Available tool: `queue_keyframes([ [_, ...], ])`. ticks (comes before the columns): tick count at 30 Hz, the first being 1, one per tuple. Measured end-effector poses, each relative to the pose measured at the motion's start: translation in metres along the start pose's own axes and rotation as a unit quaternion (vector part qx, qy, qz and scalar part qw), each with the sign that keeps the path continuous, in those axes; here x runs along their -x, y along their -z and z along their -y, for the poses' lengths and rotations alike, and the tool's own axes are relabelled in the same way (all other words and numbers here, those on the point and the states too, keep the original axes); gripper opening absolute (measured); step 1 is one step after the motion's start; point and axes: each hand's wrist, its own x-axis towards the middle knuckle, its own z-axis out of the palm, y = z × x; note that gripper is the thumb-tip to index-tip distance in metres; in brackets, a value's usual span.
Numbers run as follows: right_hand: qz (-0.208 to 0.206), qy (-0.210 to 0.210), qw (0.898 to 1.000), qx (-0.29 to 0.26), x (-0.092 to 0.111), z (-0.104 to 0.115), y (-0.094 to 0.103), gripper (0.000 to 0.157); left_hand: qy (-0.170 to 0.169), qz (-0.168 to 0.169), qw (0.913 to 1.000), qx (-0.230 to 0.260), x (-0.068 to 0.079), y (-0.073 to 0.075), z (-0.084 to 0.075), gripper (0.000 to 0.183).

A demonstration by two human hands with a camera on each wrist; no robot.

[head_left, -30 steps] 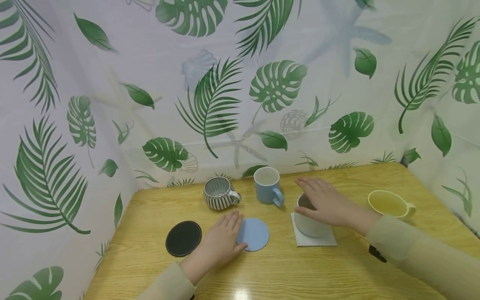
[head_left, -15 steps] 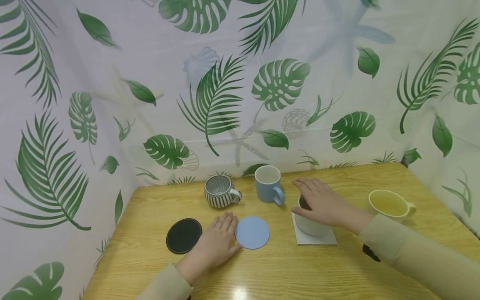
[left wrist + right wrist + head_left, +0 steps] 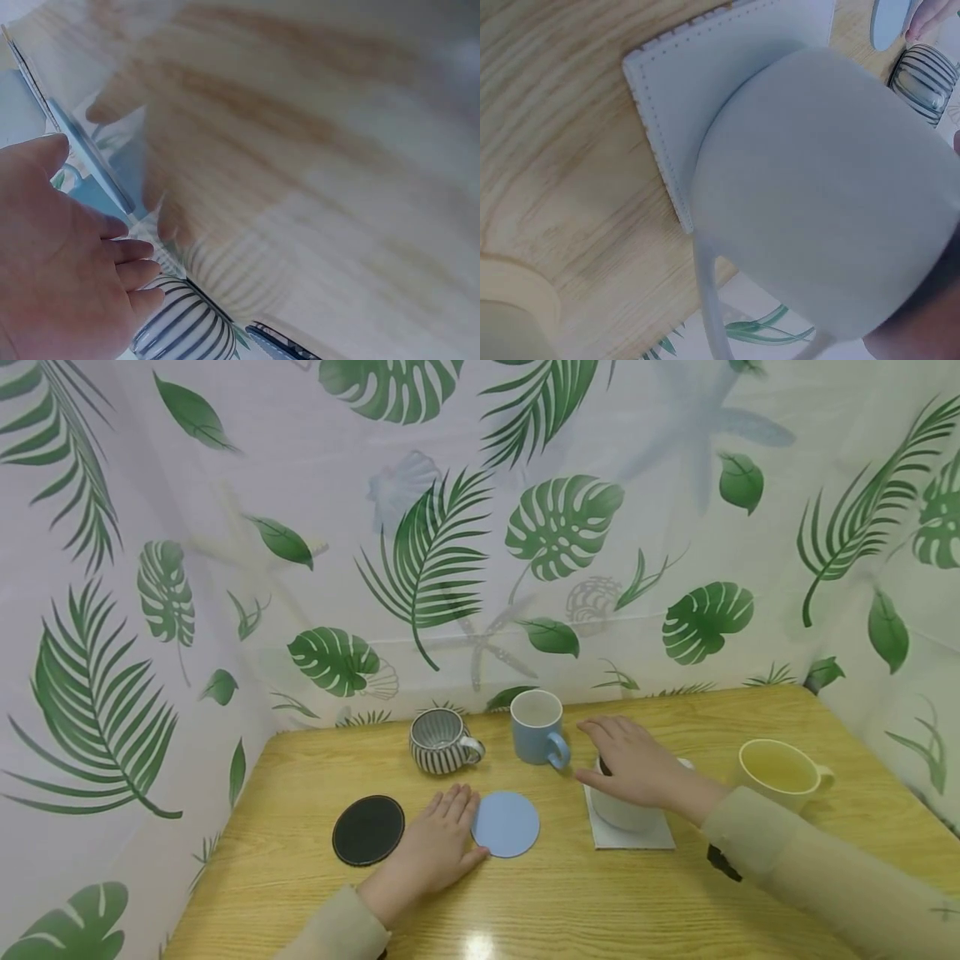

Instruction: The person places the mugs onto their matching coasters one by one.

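Note:
Palm down on the table, my left hand [image 3: 433, 845] has its fingers extended, with forefinger and thumb right at the left edge of a round light blue coaster [image 3: 507, 825]. A round black coaster [image 3: 368, 830] lies on that hand's other side. My right hand [image 3: 637, 764] is over a white mug [image 3: 825, 187], thumb and straight fingers spread across its rim. That mug stands upright on a square white coaster [image 3: 720, 82] with a stitched border; its handle points away to the right. The hand hides much of the rim in the head view.
Behind the coasters stand a striped grey-and-white mug [image 3: 438, 752] and a blue mug [image 3: 534, 739], near the leaf-print cloth [image 3: 480, 568] at the back. A wide yellow cup [image 3: 777, 768] is to the right, beside my right forearm.
My left hand has slid slightly left off the blue coaster's edge. My right hand has shifted left over the white mug, baring part of its handle; the mug stays in place.

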Motion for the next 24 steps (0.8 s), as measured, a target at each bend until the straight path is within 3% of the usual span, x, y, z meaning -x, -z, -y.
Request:
queue_keyframes([
  [15, -0.005, -0.013, 1.000, -0.009, -0.0061, -0.0008, -0.0064, 0.067, -0.010, 0.013, 0.9998, -0.013, 0.0009, 0.0044, -0.0026, 0.080],
  [24, -0.007, -0.015, 1.000, -0.005, -0.0100, 0.0008, -0.0071, 0.062, 0.001, 0.013, 0.9996, -0.027, -0.0042, 0.0023, -0.0052, 0.079],
])
